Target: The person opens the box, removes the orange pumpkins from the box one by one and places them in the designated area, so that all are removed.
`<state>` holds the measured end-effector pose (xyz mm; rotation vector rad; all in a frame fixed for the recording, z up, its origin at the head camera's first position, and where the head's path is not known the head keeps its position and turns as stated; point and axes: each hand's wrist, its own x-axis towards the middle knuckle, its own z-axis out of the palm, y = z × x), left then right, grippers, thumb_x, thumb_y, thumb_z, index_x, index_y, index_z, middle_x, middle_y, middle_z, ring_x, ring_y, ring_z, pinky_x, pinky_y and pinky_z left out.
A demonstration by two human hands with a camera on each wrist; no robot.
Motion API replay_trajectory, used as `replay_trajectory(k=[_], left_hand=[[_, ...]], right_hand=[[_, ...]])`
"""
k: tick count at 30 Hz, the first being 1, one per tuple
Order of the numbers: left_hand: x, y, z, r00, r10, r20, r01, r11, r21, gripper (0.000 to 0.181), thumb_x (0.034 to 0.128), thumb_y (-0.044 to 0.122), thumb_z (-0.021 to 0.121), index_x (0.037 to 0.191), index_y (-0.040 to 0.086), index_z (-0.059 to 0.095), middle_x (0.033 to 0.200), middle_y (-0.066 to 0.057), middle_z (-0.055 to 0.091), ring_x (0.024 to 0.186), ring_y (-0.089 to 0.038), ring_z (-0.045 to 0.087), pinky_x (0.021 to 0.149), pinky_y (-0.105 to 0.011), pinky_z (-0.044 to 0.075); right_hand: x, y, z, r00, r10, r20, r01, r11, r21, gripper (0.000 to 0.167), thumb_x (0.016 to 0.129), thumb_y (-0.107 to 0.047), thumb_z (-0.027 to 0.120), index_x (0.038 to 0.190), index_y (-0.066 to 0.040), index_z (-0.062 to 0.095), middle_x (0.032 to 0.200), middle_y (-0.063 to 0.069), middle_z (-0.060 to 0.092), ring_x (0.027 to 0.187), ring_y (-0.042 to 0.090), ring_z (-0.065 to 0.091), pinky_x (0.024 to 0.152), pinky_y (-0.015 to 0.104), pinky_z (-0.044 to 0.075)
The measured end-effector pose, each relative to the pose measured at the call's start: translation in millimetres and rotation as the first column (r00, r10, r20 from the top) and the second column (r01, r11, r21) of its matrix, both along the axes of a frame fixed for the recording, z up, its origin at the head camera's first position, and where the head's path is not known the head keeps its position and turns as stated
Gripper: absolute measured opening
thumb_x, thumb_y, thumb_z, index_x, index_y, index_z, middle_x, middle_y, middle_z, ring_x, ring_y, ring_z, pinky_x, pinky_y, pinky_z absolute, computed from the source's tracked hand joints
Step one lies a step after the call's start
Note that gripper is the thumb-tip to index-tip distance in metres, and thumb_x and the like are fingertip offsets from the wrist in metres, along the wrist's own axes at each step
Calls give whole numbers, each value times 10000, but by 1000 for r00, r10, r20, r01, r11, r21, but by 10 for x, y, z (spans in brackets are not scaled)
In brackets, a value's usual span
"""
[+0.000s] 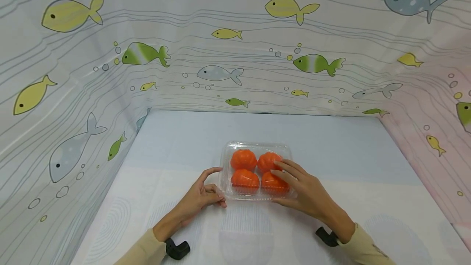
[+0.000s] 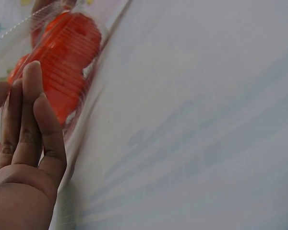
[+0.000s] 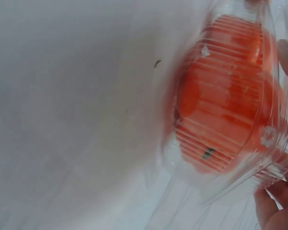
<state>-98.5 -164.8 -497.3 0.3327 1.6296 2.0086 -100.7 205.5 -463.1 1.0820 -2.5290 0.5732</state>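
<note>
A clear plastic clamshell box [image 1: 254, 145] sits on the table with several glossy, lobed orange-red fruits [image 1: 244, 160] in it, tomato-like in look. At its left side, my left hand [image 1: 200, 197] holds the edge between the index finger and the thumb near the front corner. My right hand [image 1: 310, 193] grips the right side, thumb at the front edge and fingers spread over the two fruits there. The left wrist view has the left fingers [image 2: 31, 115] up against the ribbed wall. In the right wrist view the fruits show through the ribbed plastic [image 3: 221, 100]. Whether the lid is latched is unclear.
The pale blue and white tabletop [image 1: 184, 134] is printed with faint circles. A curtain with fish drawings [image 1: 220, 11] surrounds it at the back and sides. Black straps [image 1: 177, 249] sit at both wrists, below beige sleeves [image 1: 145, 248].
</note>
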Motion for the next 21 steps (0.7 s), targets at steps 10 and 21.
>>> replay_trajectory(k=[10,21], left_hand=[[-3,-7,-20,1000,-17,-22,18,1000,18,816,977,29,693,1615,197,213,959,-151,643,878,-321,738,929,-467,567],[-6,-16,-13,999,-10,-36,10,1000,5,692,980,46,696,1565,142,339,933,-107,652,889,-317,739,949,-449,560]], right_hand=[[-5,35,-15,999,26,-39,-28,999,-43,777,740,-440,931,1387,-127,636,1472,112,568,1382,331,502,993,474,524],[-70,61,-1,993,76,-85,-84,992,-90,646,881,-488,808,1343,-58,669,1395,152,629,1317,369,564,1064,395,463]])
